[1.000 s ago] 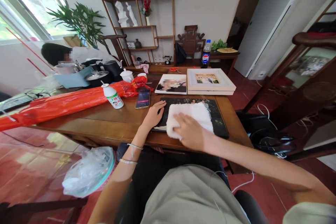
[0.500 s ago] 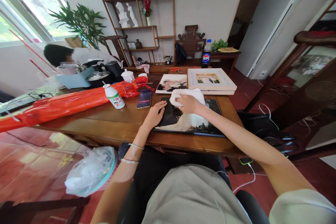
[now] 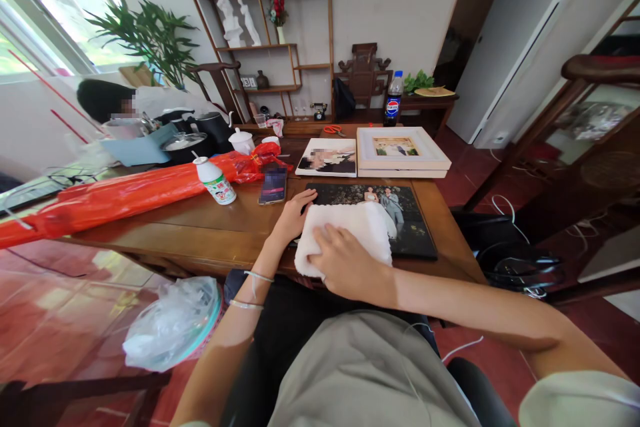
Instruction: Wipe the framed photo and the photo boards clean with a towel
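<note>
A dark wedding photo panel (image 3: 417, 235) lies flat on the wooden table in front of me, with a couple pictured on it. Over its near left part is spread a white fluffy cloth (image 3: 345, 215). My right hand (image 3: 345, 260) presses on this cloth with curled fingers and grips it at the panel's near edge. At the panel's left edge rests my left hand (image 3: 296, 213), its fingers stretched out and lying flat. The cloth hides the lower left of the picture.
Behind the panel lie a smaller photo print (image 3: 327, 157) and a pale framed picture (image 3: 405, 152). A phone (image 3: 273, 185), a white bottle (image 3: 216, 181) and a long red plastic-wrapped bundle (image 3: 135, 187) are leftward. A cola bottle (image 3: 393, 100) stands at the back. Another person (image 3: 170, 101) is far left.
My right hand has drawn the cloth from the panel's upper middle toward me and left, uncovering the pictured couple. The cloth now lies flatter. My left hand has stayed in place.
</note>
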`<action>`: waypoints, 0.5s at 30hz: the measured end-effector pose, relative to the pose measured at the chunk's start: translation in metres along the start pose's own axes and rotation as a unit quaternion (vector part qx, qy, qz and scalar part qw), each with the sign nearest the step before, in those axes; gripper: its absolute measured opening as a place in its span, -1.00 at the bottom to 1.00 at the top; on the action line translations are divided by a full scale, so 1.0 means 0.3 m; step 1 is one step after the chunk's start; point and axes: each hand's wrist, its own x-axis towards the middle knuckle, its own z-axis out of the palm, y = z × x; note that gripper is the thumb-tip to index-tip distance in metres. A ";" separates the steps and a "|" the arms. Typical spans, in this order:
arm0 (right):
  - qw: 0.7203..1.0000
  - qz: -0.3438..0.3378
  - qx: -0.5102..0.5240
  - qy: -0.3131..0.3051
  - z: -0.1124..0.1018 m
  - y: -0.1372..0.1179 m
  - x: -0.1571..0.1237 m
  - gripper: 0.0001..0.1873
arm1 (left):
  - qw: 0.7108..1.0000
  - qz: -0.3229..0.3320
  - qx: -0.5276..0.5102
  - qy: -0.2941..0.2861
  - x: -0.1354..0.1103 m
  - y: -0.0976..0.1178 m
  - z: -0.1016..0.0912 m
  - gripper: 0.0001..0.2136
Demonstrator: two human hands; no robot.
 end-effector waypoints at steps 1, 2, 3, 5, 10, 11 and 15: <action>1.000 0.008 0.005 -0.007 -0.001 0.014 0.015 -0.76 | 1.000 -0.002 -0.002 0.001 0.000 -0.002 0.000 -0.66; 1.000 0.020 0.008 -0.012 0.000 0.038 0.034 -0.76 | 1.000 -0.002 -0.005 0.001 0.000 -0.003 0.001 -0.66; 0.999 0.036 0.009 -0.013 0.002 0.068 0.056 -0.75 | 1.000 -0.001 -0.008 0.000 0.000 -0.003 0.001 -0.66; 0.997 0.076 -0.004 -0.007 0.009 0.128 0.098 -0.72 | 1.000 0.004 -0.012 -0.005 0.001 -0.003 -0.001 -0.66; 0.991 0.123 -0.055 -0.003 0.029 0.140 0.136 -0.68 | 1.000 -0.012 -0.015 -0.017 0.008 -0.004 -0.010 -0.66; 0.991 0.118 -0.068 -0.003 0.030 0.114 0.130 -0.67 | 1.000 -0.016 -0.018 -0.018 0.010 -0.006 -0.011 -0.66; 0.994 0.056 -0.091 0.006 0.011 -0.017 0.077 -0.67 | 0.999 -0.022 -0.021 -0.011 0.013 -0.017 -0.015 -0.69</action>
